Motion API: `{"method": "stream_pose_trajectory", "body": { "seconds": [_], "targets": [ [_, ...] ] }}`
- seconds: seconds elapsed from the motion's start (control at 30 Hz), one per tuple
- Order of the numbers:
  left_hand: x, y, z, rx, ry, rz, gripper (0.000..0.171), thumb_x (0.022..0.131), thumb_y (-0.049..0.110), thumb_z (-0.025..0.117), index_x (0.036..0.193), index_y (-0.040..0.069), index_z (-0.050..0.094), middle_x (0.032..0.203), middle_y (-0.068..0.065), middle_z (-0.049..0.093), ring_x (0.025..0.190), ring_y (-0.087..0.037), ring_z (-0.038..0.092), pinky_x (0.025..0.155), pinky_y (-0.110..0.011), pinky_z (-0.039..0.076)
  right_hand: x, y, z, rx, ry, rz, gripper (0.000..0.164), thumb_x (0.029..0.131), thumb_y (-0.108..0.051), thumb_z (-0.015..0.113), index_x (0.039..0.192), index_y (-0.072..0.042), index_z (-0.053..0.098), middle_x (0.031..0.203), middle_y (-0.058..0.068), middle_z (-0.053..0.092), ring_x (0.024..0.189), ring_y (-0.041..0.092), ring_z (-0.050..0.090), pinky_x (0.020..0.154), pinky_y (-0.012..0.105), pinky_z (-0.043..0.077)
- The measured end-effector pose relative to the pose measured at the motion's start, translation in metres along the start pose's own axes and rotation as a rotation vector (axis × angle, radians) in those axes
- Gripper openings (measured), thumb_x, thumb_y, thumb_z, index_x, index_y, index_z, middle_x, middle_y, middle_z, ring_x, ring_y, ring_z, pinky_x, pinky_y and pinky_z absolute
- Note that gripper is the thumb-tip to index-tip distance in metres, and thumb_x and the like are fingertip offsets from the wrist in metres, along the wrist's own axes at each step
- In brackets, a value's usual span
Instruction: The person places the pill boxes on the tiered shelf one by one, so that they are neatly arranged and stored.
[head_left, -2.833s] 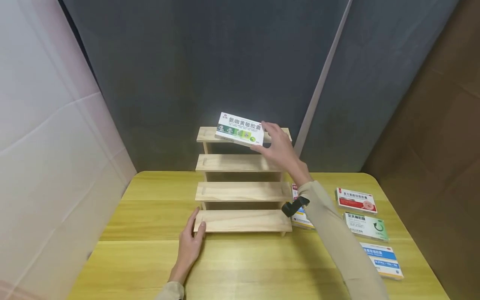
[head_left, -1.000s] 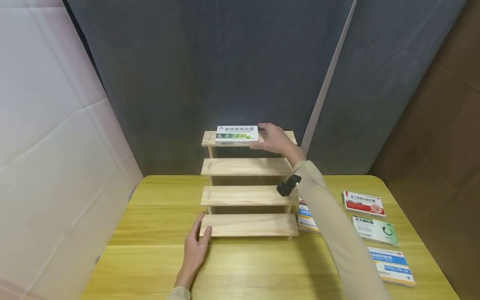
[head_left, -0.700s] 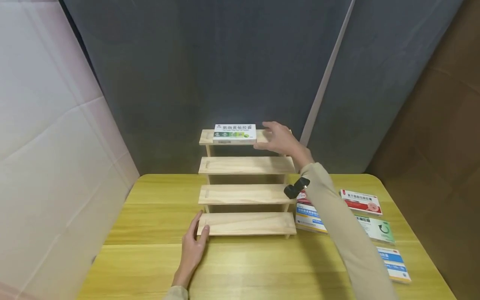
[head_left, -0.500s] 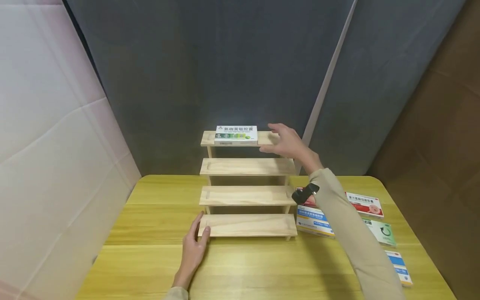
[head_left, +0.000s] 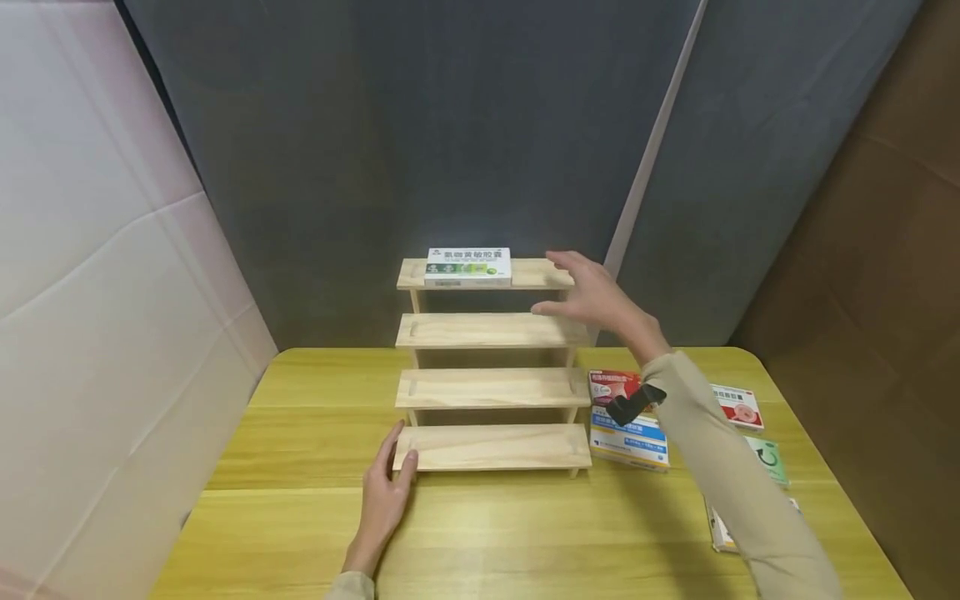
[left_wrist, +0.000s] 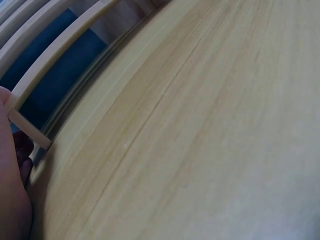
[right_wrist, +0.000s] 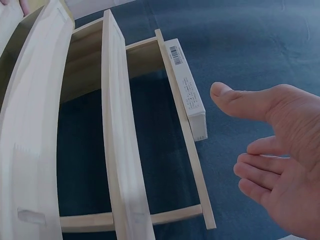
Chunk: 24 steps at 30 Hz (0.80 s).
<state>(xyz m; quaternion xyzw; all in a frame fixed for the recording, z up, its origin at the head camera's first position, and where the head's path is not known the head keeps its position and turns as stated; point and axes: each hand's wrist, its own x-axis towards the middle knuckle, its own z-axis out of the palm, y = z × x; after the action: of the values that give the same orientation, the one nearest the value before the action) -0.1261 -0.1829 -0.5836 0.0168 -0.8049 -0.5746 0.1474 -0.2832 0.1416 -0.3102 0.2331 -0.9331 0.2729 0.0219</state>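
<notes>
A wooden tiered rack [head_left: 491,446] with several step-like shelves stands on the table. On the left part of its top shelf lies a white and green medicine box [head_left: 468,267], flat with its label up. My left hand [head_left: 384,504] grips the left end of the lowest shelf, thumb on top; in the left wrist view its fingers curl by the rack's leg [left_wrist: 30,130]. My right hand [head_left: 600,300] hangs in the air by the right end of the upper shelves, holding nothing. In the right wrist view its thumb and fingers [right_wrist: 262,170] stand apart from the box.
Right of the rack lie a red medicine box [head_left: 611,387] and a blue and white one [head_left: 628,437]. Farther right, partly behind the right sleeve, are a red and white box [head_left: 738,408], a green one [head_left: 768,458] and another white box [head_left: 720,529]. A dark curtain [head_left: 420,125] hangs behind.
My right hand has lowered the white and green box onto the top shelf, let go of it and drawn back to the right. My left hand has stayed at the lowest shelf.
</notes>
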Motion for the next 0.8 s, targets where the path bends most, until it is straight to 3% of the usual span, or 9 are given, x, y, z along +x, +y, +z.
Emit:
{"method": "stream_pose_trajectory", "body": {
  "seconds": [0.27, 0.5, 0.8],
  "targets": [
    [-0.006, 0.0, 0.002, 0.001, -0.008, -0.009, 0.054, 0.103, 0.017, 0.059, 0.154, 0.012, 0.042, 0.16, -0.014, 0.041, 0.149, -0.035, 0.036, 0.112, -0.002, 0.021, -0.027, 0.003, -0.005, -0.018, -0.002, 0.032, 0.095, 0.085, -0.04, 0.081, 0.158, -0.005, 0.032, 0.16, 0.021, 0.038, 0.145, 0.041, 0.039, 0.119, 0.065, 0.034],
    [-0.006, 0.0, 0.0, 0.012, 0.022, -0.009, 0.054, 0.103, 0.018, 0.059, 0.154, 0.013, 0.043, 0.16, -0.015, 0.041, 0.149, -0.036, 0.037, 0.111, 0.0, 0.021, -0.044, 0.0, -0.011, -0.054, 0.014, -0.02, 0.092, 0.086, -0.038, 0.079, 0.157, -0.002, 0.032, 0.162, 0.022, 0.034, 0.149, 0.043, 0.033, 0.121, 0.066, 0.028],
    [-0.006, 0.001, 0.002, -0.002, -0.006, -0.024, 0.055, 0.104, 0.019, 0.058, 0.155, 0.013, 0.041, 0.162, -0.015, 0.038, 0.15, -0.036, 0.034, 0.111, -0.002, 0.02, -0.071, 0.013, -0.014, -0.046, 0.028, 0.034, 0.092, 0.086, -0.034, 0.081, 0.158, -0.004, 0.031, 0.162, 0.022, 0.033, 0.149, 0.045, 0.031, 0.118, 0.069, 0.03]
  ]
}}
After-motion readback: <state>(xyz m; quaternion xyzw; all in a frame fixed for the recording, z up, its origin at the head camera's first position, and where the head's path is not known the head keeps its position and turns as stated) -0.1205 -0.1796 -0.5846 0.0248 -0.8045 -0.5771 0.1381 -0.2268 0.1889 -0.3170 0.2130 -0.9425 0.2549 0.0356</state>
